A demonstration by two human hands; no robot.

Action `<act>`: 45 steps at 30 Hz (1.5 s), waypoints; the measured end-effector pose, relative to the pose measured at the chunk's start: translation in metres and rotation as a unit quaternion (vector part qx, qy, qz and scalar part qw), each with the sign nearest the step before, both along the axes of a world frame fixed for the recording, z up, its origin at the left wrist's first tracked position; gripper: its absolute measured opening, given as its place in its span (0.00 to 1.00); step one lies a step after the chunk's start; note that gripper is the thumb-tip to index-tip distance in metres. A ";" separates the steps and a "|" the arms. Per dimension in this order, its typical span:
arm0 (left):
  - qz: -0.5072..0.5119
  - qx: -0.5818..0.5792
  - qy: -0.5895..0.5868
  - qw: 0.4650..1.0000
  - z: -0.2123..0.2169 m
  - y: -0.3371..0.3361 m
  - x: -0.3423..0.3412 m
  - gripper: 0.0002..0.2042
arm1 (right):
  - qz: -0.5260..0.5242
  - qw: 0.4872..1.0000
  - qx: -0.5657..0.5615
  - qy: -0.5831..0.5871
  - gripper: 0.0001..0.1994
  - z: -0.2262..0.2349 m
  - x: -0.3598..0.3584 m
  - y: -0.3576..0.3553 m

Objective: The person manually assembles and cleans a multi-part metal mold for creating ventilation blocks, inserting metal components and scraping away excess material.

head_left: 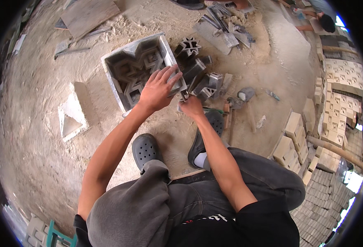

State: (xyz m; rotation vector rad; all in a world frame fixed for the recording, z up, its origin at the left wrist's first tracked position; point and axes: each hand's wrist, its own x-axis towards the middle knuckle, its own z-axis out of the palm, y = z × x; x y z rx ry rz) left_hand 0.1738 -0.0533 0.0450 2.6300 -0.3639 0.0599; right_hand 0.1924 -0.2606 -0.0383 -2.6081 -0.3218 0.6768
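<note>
A square grey mould box [112,86] stands tilted in view on the dusty floor in front of me, with a star-shaped cavity and smaller hollow forms inside. My left hand [159,88] lies over its right wall, fingers stretched out and resting on the rim. At the box's near right corner, my right hand [192,106] is closed; whatever its fingers hold there is hidden. Just right of the box lie several dark metal mould cores [198,70], among them a star-shaped metal core [189,45].
A whitish block with a triangular hole [81,103] sits at left. A flat board [88,16] and metal scraps [227,31] lie farther off. Stacked pale blocks [295,127] line the right. Another person [323,24] is at the far right. My grey clogs [146,150] flank the near floor.
</note>
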 end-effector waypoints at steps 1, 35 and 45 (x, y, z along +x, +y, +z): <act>0.009 -0.012 0.037 0.999 0.002 0.001 -0.001 0.39 | 0.018 0.999 0.012 0.035 0.17 0.006 0.003 0.002; 0.058 -0.009 0.043 0.997 -0.004 0.031 -0.052 0.38 | 0.327 0.913 -0.228 0.089 0.22 0.204 0.104 -0.106; -0.177 0.239 0.167 0.940 0.053 0.077 -0.085 0.47 | 0.290 0.944 -0.074 -0.139 0.18 0.090 0.025 -0.176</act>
